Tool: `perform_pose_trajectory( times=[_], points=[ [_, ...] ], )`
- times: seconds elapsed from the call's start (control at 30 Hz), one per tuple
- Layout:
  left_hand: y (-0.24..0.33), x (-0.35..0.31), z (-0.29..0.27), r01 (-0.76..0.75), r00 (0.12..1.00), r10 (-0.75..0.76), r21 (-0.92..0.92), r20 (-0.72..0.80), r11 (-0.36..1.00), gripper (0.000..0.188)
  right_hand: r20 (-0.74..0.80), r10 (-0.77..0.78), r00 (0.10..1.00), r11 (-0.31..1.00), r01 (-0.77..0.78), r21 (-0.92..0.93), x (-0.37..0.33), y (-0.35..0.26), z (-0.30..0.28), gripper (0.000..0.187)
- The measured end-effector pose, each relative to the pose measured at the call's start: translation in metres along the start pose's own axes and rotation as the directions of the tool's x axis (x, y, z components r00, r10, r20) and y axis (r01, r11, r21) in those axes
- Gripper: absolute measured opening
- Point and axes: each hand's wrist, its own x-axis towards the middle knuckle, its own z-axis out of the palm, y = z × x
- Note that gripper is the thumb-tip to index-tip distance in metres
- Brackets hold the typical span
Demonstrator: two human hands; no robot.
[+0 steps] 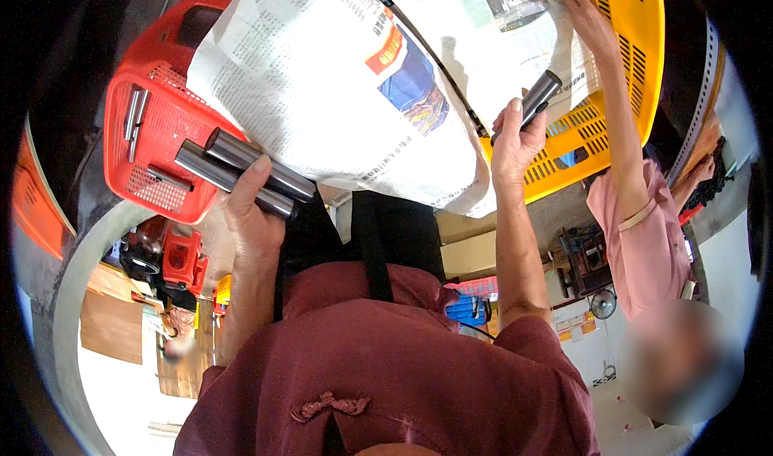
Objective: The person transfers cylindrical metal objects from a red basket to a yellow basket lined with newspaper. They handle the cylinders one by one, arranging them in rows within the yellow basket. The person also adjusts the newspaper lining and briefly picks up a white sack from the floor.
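Observation:
My left hand (256, 214) is closed around two thick, shiny grey metal cylinders (262, 164), its thumb lying across them. They reach over the near edge of a red plastic basket (153, 202). In that basket lie several thinner metal rods (135, 122). My right hand (519, 146) grips a metal cylinder (543, 92), tilted up to the right; a dark round spot by its side may be a hole or a second piece's end. That hand is above the near rim of a yellow slotted crate (651, 61). Newspaper (306, 69) spreads between both hands and into the crate.
A co-worker in a pink shirt (644, 238) stands at the right, one hand (592, 25) reaching into the yellow crate. A dark thin strip (439, 57) crosses the newspaper. Beyond my left forearm, another red plastic basket (185, 259) sits lower down.

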Motion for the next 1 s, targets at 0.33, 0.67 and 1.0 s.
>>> perform_pose_trajectory(
  times=[0.33,0.67,1.0],
  points=[
    [0.004,-0.009,-0.003,0.066,0.997,-0.067,-0.032,-0.029,0.997,0.037,-0.07,0.047,0.996,0.997,-0.043,0.058,0.002,0.022,-0.028,0.021],
    [0.01,-0.025,0.006,0.061,0.997,-0.065,-0.079,-0.05,0.995,0.039,0.419,-0.464,0.78,0.734,0.604,-0.311,0.083,-0.015,0.128,0.034],
    [0.01,-0.03,0.014,0.036,0.994,-0.044,-0.078,-0.098,0.996,0.033,0.465,-0.596,0.654,0.487,0.756,-0.438,0.127,-0.017,0.202,0.021]
  ],
)
